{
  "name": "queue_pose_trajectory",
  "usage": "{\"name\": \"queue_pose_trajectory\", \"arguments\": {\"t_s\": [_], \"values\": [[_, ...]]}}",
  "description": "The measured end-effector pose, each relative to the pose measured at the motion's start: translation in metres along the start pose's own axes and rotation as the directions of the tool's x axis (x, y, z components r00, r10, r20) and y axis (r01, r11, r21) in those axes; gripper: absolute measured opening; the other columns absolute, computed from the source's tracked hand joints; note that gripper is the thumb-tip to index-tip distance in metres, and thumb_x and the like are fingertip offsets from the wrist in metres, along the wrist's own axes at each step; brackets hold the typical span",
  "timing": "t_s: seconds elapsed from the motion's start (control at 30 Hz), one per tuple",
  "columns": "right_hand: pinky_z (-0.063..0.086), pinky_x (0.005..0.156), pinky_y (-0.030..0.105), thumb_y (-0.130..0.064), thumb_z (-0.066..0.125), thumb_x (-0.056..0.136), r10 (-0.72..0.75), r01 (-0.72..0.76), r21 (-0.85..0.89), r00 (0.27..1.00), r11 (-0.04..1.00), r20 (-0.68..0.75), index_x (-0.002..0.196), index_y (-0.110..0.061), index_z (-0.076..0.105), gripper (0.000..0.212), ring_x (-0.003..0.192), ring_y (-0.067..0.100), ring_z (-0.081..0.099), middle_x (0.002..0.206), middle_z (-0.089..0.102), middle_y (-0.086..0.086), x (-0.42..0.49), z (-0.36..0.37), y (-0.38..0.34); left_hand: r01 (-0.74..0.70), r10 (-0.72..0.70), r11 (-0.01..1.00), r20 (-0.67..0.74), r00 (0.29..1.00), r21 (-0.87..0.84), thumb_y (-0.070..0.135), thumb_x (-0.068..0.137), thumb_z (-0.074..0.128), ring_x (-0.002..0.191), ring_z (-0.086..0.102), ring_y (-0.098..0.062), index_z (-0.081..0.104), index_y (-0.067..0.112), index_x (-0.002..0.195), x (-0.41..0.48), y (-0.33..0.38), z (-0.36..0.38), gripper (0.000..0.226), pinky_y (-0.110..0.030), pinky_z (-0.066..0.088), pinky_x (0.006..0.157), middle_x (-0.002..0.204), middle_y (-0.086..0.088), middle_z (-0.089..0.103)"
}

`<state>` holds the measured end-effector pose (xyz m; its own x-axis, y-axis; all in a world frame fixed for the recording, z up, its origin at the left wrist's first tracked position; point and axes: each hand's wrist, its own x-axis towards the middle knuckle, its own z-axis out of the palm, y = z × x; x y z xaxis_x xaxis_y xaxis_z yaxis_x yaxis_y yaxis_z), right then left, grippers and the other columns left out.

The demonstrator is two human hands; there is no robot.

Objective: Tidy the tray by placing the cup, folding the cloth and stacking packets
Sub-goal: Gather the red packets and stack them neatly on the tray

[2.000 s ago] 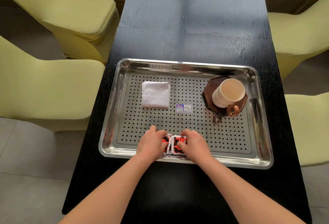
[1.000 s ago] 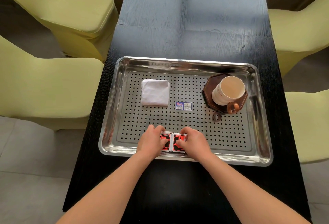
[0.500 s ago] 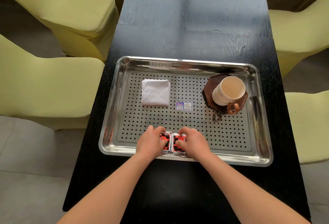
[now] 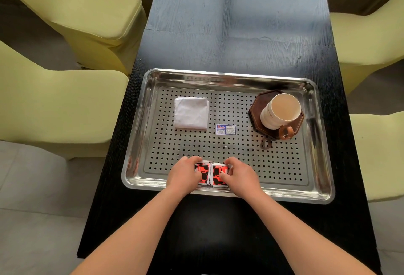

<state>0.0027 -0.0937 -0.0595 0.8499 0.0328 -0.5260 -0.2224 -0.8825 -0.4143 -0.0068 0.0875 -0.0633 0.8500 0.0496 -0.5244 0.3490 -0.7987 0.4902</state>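
On a steel tray (image 4: pixel 140 121), the left hand (image 4: pixel 183 176) and right hand (image 4: pixel 240 176) each grasped red-and-black packets (image 4: pixel 211 175) at its near edge. A folded cloth (image 4: pixel 191 113) lay far-left, a cup (image 4: pixel 279 111) far-right.

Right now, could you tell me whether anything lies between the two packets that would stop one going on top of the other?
Nothing visible does. The left hand holds the left packet and the right hand the right packet, edge to edge near the tray front rim. The cloth and cup sit farther back.
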Motion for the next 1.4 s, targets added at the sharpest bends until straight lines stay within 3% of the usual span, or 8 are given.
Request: {"name": "queue_pose_trajectory", "arguments": {"t_s": [0.2, 0.4, 0.63, 0.9, 1.17, 1.4], "values": [[0.048, 0.076, 0.033, -0.038, 0.069, 0.088, 0.008, -0.008, -0.013, 1.0, 1.0, 0.0, 0.12, -0.027, 0.059, 0.036, 0.091, 0.017, 0.063, 0.096, 0.067, -0.006, 0.002, 0.0, -0.002, -0.002, 0.002, 1.0, -0.009, 1.0, 0.016, 0.02, 0.089, 0.062, 0.096, 0.06, -0.021, 0.058, 0.034, 0.132, -0.001, 0.0, 0.001, 0.045, -0.038, 0.052, 0.087, 0.103, -0.001, 0.056], [0.052, 0.077, 0.033, -0.036, 0.071, 0.088, 0.013, -0.013, -0.011, 1.0, 1.0, -0.017, 0.12, -0.026, 0.059, 0.036, 0.087, 0.015, 0.06, 0.105, 0.071, -0.002, 0.002, 0.002, -0.004, 0.015, -0.015, 1.0, -0.023, 1.0, 0.002, 0.022, 0.087, 0.069, 0.095, 0.06, -0.02, 0.059, 0.034, 0.131, -0.002, 0.0, 0.002, 0.047, -0.037, 0.053, 0.085, 0.104, -0.001, 0.057], [0.054, 0.082, 0.036, -0.036, 0.071, 0.088, 0.014, -0.014, -0.006, 1.0, 1.0, -0.019, 0.119, -0.025, 0.059, 0.035, 0.095, 0.019, 0.065, 0.106, 0.072, -0.001, 0.001, 0.002, -0.006, 0.024, -0.024, 1.0, -0.024, 0.999, -0.004, 0.024, 0.084, 0.075, 0.096, 0.06, -0.018, 0.058, 0.033, 0.131, -0.003, 0.002, 0.002, 0.051, -0.033, 0.051, 0.083, 0.107, 0.0, 0.058], [0.054, 0.078, 0.036, -0.037, 0.068, 0.088, 0.013, -0.013, 0.036, 1.0, 0.999, -0.003, 0.123, -0.026, 0.057, 0.038, 0.09, 0.017, 0.064, 0.097, 0.068, -0.004, -0.001, -0.002, -0.006, 0.013, -0.013, 1.0, -0.015, 1.0, -0.014, 0.029, 0.084, 0.07, 0.097, 0.06, -0.018, 0.052, 0.031, 0.136, -0.006, 0.003, -0.001, 0.055, -0.034, 0.05, 0.083, 0.109, 0.0, 0.059], [0.055, 0.08, 0.036, -0.038, 0.065, 0.091, 0.012, -0.012, 0.05, 1.0, 0.999, -0.001, 0.121, -0.025, 0.058, 0.034, 0.092, 0.018, 0.066, 0.099, 0.07, -0.002, -0.002, -0.004, -0.005, 0.027, -0.027, 0.999, 0.0, 1.0, -0.027, 0.021, 0.089, 0.058, 0.1, 0.059, -0.02, 0.054, 0.026, 0.136, -0.006, 0.003, -0.007, 0.047, -0.039, 0.051, 0.089, 0.113, -0.003, 0.062], [0.054, 0.083, 0.032, -0.028, 0.061, 0.096, 0.011, 0.003, 0.135, 0.995, 0.991, -0.103, 0.124, -0.021, 0.061, 0.028, 0.093, 0.011, 0.06, 0.102, 0.063, -0.006, -0.004, -0.003, 0.0, 0.052, -0.063, 0.988, -0.07, 0.996, -0.146, 0.009, 0.085, 0.056, 0.095, 0.059, -0.014, 0.053, 0.023, 0.138, -0.011, -0.003, -0.01, 0.056, -0.032, 0.049, 0.084, 0.104, 0.002, 0.066]]}}
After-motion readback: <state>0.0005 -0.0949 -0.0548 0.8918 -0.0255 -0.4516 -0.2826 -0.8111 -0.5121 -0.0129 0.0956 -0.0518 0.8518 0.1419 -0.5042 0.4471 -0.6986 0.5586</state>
